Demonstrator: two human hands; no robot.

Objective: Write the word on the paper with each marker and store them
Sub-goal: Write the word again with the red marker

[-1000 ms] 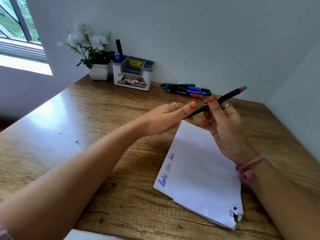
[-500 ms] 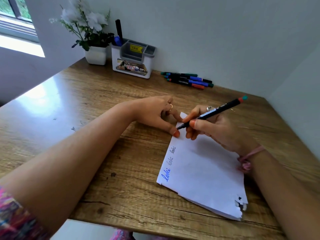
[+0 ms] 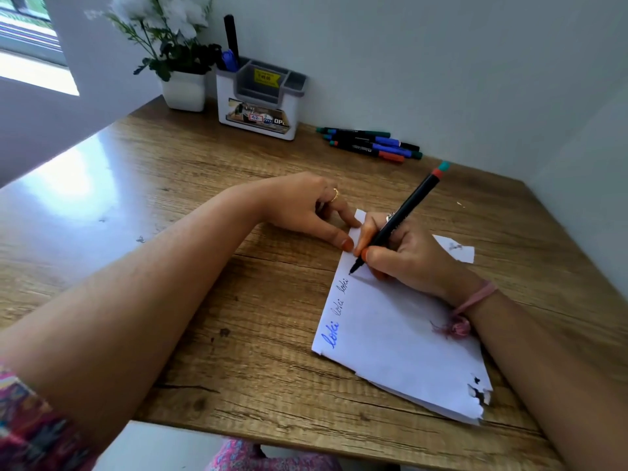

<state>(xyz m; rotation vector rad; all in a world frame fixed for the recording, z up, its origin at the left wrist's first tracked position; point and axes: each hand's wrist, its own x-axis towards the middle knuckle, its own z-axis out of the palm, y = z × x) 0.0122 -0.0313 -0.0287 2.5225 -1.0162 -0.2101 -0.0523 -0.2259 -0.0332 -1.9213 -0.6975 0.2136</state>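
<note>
right hand [image 3: 407, 260] pinching marker [image 3: 397, 219], tip touching paper [image 3: 401, 334] | left hand [image 3: 306, 209] fingertips pressing paper's top corner | advice: keeping sheet pinned, stroking lightly

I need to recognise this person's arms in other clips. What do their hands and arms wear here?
The left hand has a thin gold ring and orange-red nail polish; a pink patterned sleeve shows at the upper arm, the forearm bare. The right hand has a silver ring, the same polish, and a pink band with a tassel at the wrist.
</note>
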